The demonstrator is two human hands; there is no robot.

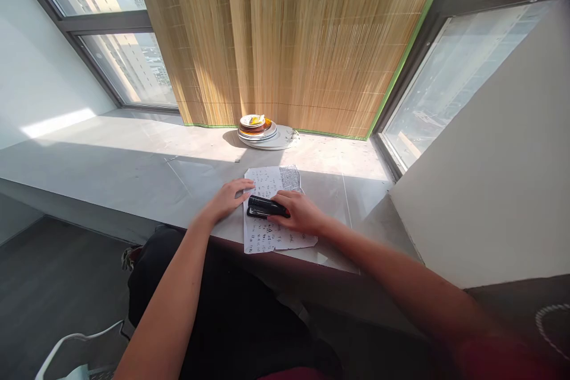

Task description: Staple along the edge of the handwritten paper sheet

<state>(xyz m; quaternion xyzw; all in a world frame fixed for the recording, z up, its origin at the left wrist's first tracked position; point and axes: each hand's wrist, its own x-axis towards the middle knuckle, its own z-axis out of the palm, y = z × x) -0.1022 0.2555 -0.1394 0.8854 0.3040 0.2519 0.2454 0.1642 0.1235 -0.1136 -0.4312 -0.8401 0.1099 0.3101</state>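
A black stapler (266,206) lies across the left part of a handwritten sheet of paper (262,237), its front end pointing left over the sheet's left edge. My right hand (299,212) is closed around the stapler's rear end. Next to the stapler's front end, my left hand (229,199) rests at the paper's left edge with fingers stretched out and a little apart. The writing is in dark ink, with a denser block near the top right. Whether there is more than one sheet, I cannot tell.
The paper lies on a pale tiled window ledge (133,160), reaching its front edge. Behind it stands a stack of plates (258,138) before a bamboo blind (303,41). A grey wall (490,178) closes the right side. A white cable (84,335) shows at lower left.
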